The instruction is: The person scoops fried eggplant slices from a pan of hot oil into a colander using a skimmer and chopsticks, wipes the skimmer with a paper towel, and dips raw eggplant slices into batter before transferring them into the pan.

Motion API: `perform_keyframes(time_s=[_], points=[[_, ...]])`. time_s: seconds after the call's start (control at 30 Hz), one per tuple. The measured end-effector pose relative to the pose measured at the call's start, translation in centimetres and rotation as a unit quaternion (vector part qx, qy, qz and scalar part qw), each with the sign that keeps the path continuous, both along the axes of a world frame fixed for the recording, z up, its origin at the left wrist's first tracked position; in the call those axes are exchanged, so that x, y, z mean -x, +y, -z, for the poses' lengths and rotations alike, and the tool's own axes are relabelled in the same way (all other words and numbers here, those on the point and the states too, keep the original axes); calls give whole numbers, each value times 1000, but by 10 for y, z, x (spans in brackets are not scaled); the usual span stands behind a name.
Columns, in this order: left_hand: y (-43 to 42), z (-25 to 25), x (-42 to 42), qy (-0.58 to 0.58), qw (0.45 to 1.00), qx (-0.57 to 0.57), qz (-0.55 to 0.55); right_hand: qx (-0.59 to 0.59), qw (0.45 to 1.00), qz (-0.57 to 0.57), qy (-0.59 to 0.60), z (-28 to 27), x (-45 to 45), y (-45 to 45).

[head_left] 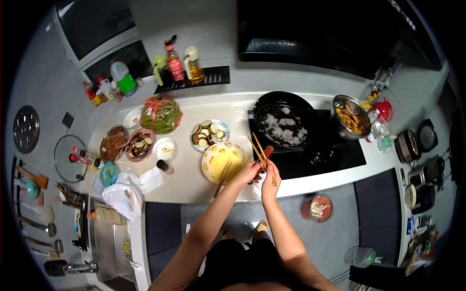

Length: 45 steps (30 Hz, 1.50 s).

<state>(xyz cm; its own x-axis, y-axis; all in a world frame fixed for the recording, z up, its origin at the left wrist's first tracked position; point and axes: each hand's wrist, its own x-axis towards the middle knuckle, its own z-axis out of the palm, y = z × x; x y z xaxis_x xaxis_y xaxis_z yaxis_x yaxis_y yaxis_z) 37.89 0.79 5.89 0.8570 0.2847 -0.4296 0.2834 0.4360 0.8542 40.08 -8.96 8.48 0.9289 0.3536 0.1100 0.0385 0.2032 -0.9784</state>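
A pair of wooden chopsticks (258, 148) slants up from between my hands toward the frying pan's near edge. My right hand (270, 182) is closed around them near their lower part. From the left, my left hand (248, 173) meets them with its fingers drawn together at the sticks. The black frying pan (272, 97) sits on the hob with white, frothy clumps (286, 127) in it, its brown handle (268, 151) pointing toward me. Close by my left hand is a yellow patterned bowl (208, 154) of pale yellow liquid, with other chopsticks (223, 177) leaning in it.
Stuffed eggplant slices (206, 130) lie on a plate behind the bowl. Further left are a metal bowl of minced filling (115, 141), a bag of green vegetables (161, 115) and a small dark-capped jar (165, 167). A pot of browned food (350, 119) stands right of the pan.
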Motion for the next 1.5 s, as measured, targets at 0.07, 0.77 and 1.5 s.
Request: perform_keyframes(time_s=[0.07,0.77,1.5], points=[[-22,-5,-6,18,999,-32,-11,-49,997,-7,58,5,-12,-10],[-197,46,-130,-48,931,-170,-321,-76,983,-104,130,25,-144,-132],[-168,25,-86,-190,903,-69,-380,29,953,-118,-278,-13,-105,-119]])
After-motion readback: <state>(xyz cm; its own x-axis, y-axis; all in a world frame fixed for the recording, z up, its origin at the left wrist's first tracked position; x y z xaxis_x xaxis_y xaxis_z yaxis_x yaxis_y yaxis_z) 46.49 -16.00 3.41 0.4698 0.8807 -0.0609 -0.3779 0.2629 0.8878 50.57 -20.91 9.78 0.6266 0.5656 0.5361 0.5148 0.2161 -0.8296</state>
